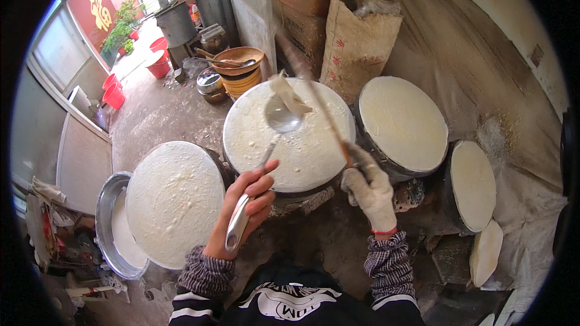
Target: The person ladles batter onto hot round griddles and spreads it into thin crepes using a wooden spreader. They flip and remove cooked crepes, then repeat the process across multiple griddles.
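My bare left hand grips the handle of a metal ladle. The ladle's bowl is over the middle round griddle, whose top is coated with pale batter. In a white knit work glove, my right hand holds a thin wooden stick, blurred along its length and slanting up and left across that griddle. A pale, blurred flat piece overlaps the ladle's bowl; what it is, and whether it touches the ladle, I cannot tell.
Batter-coated griddles stand at left, right and far right. A metal basin of white liquid sits partly under the left one. Behind are a woven basket, a woven sack and cardboard boxes. Red buckets line the doorway.
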`<state>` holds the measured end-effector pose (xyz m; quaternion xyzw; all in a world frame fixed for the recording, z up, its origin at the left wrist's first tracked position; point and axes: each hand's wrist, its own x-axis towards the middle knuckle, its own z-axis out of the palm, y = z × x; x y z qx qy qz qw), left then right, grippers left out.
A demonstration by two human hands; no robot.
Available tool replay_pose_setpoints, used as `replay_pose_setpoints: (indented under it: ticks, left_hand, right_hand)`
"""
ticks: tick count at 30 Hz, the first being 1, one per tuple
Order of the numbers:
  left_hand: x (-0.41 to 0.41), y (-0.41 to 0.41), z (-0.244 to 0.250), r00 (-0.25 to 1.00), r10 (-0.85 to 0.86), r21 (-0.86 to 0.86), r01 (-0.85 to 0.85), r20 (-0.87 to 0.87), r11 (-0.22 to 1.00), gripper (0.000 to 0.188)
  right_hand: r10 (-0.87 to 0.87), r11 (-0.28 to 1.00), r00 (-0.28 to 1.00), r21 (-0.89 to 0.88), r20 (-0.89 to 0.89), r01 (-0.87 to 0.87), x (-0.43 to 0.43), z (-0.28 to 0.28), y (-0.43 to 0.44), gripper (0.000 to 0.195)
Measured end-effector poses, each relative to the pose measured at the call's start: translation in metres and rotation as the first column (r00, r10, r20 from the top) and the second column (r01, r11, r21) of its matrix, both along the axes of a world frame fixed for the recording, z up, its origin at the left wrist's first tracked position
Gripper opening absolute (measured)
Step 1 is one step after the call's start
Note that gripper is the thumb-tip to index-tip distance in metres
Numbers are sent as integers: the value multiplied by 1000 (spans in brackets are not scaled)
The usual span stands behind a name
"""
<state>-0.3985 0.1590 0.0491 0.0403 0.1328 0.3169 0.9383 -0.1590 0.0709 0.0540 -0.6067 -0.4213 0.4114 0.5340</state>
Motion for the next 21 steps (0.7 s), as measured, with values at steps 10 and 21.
replay_pose_setpoints:
  ticks: [10, 21]
  left_hand:
    - [-38, 18, -15, 994, 61, 74, -67, 90, 995, 36]
    - [-114, 21, -21, 986, 145, 12, -147, 82, 989, 32]
  right_hand:
    - [-189, 982, 688, 126, 701, 142, 13, -90, -39, 51]
    - [-74, 986, 443, 0, 893, 166, -19, -113, -34, 46]
